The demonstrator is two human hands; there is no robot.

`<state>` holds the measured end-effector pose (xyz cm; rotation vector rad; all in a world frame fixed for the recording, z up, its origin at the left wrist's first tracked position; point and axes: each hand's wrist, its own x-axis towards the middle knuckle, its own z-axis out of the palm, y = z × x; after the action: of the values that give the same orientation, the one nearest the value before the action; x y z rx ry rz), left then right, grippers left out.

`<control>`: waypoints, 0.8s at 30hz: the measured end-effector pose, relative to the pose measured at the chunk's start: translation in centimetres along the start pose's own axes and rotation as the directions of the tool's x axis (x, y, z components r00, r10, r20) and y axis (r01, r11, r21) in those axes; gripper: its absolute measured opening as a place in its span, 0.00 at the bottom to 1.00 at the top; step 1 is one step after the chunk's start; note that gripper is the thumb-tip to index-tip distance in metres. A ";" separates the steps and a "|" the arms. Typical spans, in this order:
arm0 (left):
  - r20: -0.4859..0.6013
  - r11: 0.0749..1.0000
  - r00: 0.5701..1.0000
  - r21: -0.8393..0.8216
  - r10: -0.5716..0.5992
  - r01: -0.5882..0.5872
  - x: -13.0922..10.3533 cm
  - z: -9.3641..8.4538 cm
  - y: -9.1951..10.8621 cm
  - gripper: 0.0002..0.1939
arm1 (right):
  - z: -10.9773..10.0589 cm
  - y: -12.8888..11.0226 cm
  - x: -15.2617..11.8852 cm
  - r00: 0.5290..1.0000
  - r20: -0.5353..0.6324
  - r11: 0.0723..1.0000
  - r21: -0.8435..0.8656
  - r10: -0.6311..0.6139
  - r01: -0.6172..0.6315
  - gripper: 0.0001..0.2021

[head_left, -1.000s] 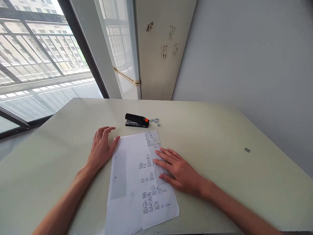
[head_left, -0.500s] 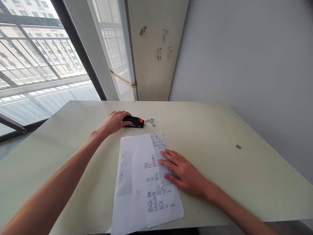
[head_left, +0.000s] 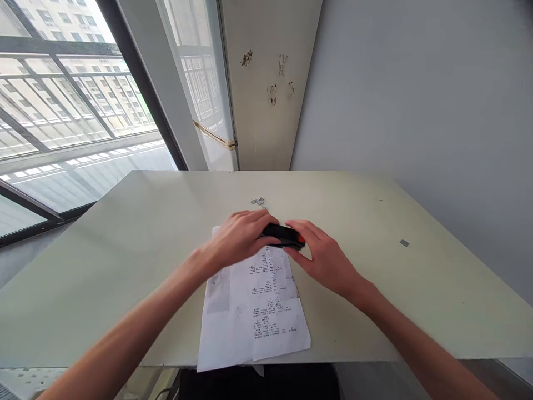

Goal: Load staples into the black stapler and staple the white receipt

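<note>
A black stapler (head_left: pixel 283 235) with a red end is raised over the top of the printed paper sheets (head_left: pixel 237 339). My left hand (head_left: pixel 245 236) is wrapped round its left part, thumb below and fingers on top. At the red end, my right hand (head_left: pixel 322 253) has its thumb below and its fingers above, closed about the tip. The sheets lie on the table with print on their right half and a grey patch on the left. Both hands and the stapler hide their top edge.
Several small grey staple strips (head_left: pixel 258 201) lie on the table (head_left: pixel 145 222) behind the hands. A single grey strip (head_left: pixel 404 243) lies far to the right. The grey wall (head_left: pixel 416 100) borders the table's right side, and a window (head_left: pixel 75 105) is at the left.
My left hand has brought the stapler from the back of the table towards me and to the right. My right hand has left the paper and come up to the stapler's red end.
</note>
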<state>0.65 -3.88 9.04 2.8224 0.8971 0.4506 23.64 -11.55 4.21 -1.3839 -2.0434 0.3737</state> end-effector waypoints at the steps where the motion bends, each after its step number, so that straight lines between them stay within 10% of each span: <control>1: 0.009 1.000 1.000 -0.018 0.022 -0.022 0.1 0.4 1.2 0.16 | -0.3 -0.2 -0.2 0.999 0.035 1.000 -0.014 0.018 -0.017 0.19; 6: -0.047 0.989 0.998 -0.145 -0.043 0.036 -1.2 3.0 3.3 0.20 | -2.0 1.5 -2.9 0.990 0.045 0.991 0.007 0.136 -0.136 0.12; 15: 0.028 0.966 0.967 -0.055 -0.252 0.253 -8.1 7.0 -0.7 0.36 | -5.0 7.9 -6.3 0.939 0.028 0.939 -0.047 0.342 -0.340 0.24; 24: 0.075 0.965 0.963 -0.015 -0.260 0.262 -9.2 7.8 -1.4 0.38 | -4.2 8.7 -6.0 0.929 0.064 0.931 -0.016 0.365 -0.364 0.23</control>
<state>-4.73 -8.47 -0.85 2.6262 1.2170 0.3184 34.09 -13.94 0.52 -1.7793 -1.8314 0.5802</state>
